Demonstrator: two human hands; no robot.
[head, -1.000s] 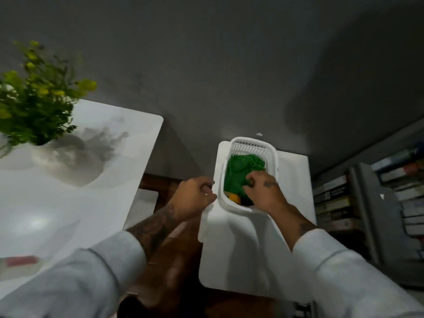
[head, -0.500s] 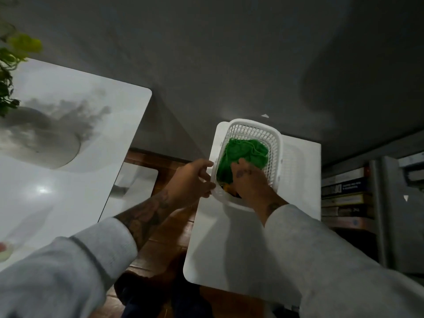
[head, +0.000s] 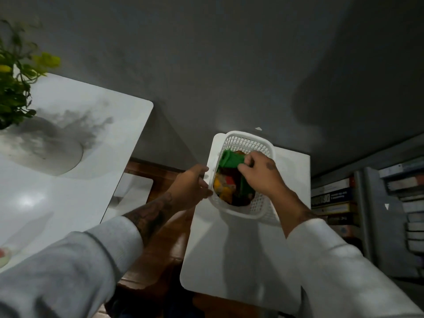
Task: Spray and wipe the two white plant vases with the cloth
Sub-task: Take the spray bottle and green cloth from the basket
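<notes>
A white mesh basket (head: 249,141) stands on a small white table (head: 238,260). My left hand (head: 191,188) grips the basket's left rim. My right hand (head: 258,174) is inside the basket, pinching a green cloth (head: 229,159) and holding it a little above the other items. Orange, red and dark things (head: 226,185) lie underneath. A round white vase (head: 39,152) with a green leafy plant (head: 16,76) stands on the larger white table (head: 68,198) at left. A second vase and a spray bottle are not in view.
A brown wooden floor (head: 165,246) shows in the gap between the two tables. Stacked books (head: 332,203) and grey shelving (head: 376,226) stand at right. A grey wall (head: 229,65) rises behind. A small red and white object (head: 3,254) lies at the left edge.
My right hand has lifted the green cloth up and toward the basket's far end, uncovering orange and red items below. My left hand stays on the basket rim. The camera tilted slightly.
</notes>
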